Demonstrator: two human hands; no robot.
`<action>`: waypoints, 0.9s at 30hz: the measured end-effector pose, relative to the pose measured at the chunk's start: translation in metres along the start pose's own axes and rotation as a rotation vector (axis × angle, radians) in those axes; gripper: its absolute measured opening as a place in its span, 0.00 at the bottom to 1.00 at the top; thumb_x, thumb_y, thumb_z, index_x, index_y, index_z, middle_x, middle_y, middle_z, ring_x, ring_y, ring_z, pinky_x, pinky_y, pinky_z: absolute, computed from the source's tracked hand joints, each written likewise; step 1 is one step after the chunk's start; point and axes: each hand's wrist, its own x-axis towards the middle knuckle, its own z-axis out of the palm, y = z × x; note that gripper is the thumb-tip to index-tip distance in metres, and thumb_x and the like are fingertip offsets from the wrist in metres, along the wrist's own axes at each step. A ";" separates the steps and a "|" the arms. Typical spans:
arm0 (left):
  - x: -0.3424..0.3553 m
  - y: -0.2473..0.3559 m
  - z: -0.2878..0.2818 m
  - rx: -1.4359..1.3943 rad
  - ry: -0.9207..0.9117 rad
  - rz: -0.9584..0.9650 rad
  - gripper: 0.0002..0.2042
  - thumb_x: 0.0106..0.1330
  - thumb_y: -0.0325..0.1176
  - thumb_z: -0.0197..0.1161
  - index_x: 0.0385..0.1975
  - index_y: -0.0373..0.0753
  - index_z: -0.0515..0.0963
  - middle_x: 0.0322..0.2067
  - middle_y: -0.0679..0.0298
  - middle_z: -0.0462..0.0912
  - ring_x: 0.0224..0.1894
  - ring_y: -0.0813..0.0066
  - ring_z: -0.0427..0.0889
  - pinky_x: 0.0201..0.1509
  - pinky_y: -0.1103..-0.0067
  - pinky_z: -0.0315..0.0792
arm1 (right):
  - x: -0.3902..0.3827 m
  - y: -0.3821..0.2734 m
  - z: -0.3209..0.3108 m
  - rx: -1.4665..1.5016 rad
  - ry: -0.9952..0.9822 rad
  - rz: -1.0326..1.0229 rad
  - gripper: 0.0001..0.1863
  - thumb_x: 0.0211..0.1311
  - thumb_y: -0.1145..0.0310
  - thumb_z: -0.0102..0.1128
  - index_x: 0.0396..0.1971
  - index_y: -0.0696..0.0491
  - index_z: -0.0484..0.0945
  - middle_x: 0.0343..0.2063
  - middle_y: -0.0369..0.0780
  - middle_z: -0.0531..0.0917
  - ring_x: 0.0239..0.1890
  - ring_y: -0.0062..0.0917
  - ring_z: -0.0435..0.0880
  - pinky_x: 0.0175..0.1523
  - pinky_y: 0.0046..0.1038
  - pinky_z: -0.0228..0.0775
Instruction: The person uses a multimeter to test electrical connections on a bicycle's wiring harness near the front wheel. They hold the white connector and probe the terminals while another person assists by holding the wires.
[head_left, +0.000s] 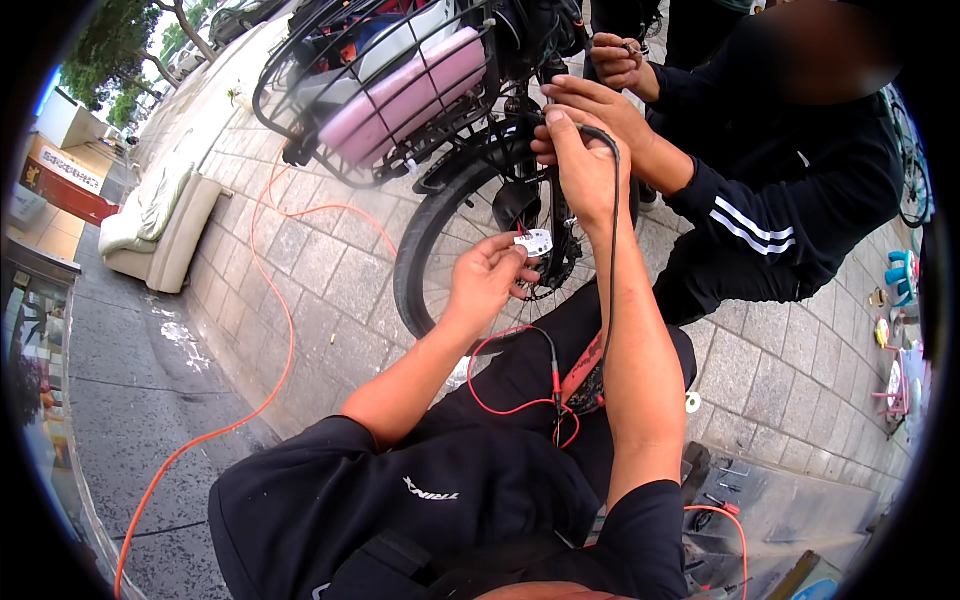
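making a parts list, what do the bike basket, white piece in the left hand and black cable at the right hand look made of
Bike basket: probably metal wire, coated black; the bars are thin and evenly dark.
White piece: smooth and pale with dark print, perhaps plastic or paper; unclear.
Black cable: likely rubber or soft plastic sheath, low sheen, bending in a smooth curve.

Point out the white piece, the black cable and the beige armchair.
White piece [537,243]: head view, its face.
Black cable [617,180]: head view, stretch below its bend.
Beige armchair [182,232]: head view, its side.
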 end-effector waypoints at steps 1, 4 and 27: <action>0.000 0.000 0.000 0.005 0.005 0.000 0.20 0.75 0.34 0.59 0.60 0.27 0.72 0.42 0.55 0.86 0.37 0.73 0.88 0.33 0.82 0.79 | 0.000 0.000 0.000 0.001 0.003 -0.008 0.17 0.73 0.62 0.61 0.48 0.62 0.83 0.33 0.39 0.86 0.33 0.19 0.85 0.38 0.19 0.78; 0.001 -0.002 0.000 0.005 0.001 -0.001 0.20 0.75 0.34 0.59 0.60 0.28 0.73 0.42 0.56 0.86 0.37 0.73 0.88 0.33 0.82 0.79 | -0.001 0.002 -0.001 0.003 0.010 -0.008 0.17 0.73 0.62 0.61 0.48 0.62 0.82 0.34 0.40 0.87 0.33 0.19 0.86 0.38 0.20 0.78; -0.002 0.008 0.005 -0.012 0.007 -0.044 0.21 0.76 0.34 0.57 0.61 0.26 0.72 0.43 0.54 0.85 0.38 0.71 0.87 0.34 0.81 0.78 | -0.001 0.003 -0.002 0.048 -0.032 0.009 0.19 0.73 0.63 0.61 0.51 0.65 0.81 0.37 0.46 0.88 0.34 0.22 0.87 0.38 0.22 0.81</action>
